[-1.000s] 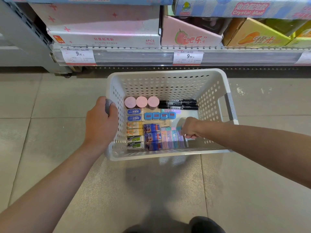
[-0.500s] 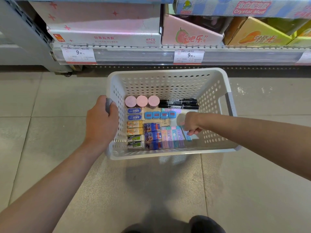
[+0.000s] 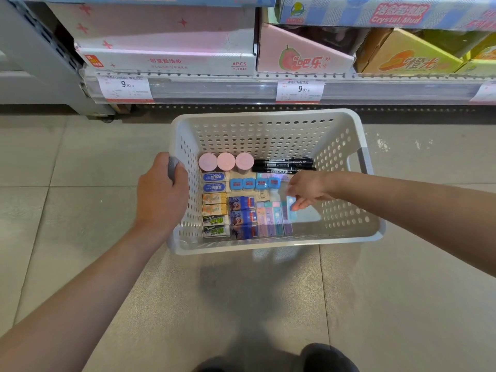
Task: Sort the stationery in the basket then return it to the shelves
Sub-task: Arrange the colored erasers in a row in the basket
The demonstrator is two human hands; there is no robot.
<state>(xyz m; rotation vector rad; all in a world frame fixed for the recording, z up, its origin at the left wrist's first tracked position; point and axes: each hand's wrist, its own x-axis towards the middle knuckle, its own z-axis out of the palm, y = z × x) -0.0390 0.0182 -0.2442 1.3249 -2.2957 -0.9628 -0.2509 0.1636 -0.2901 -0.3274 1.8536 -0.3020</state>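
Over tiled floor (image 3: pixel 80 210), right hand (image 3: pixel 308 190) inside basket (image 3: pixel 268 122).

The right hand (image 3: pixel 306 191) hides its own fingertips and part of the light-blue item (image 3: pixel 292 208) below it. The small print on the erasers (image 3: pixel 216 208) is too small to read. The shelf boxes (image 3: pixel 402 12) are cut by the top edge.

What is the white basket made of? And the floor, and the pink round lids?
The basket looks like matte white moulded plastic, with punched round holes and a thick smooth rim. The floor looks like speckled grey tile with grout lines. The pink lids seem smooth plastic, though that is less sure.
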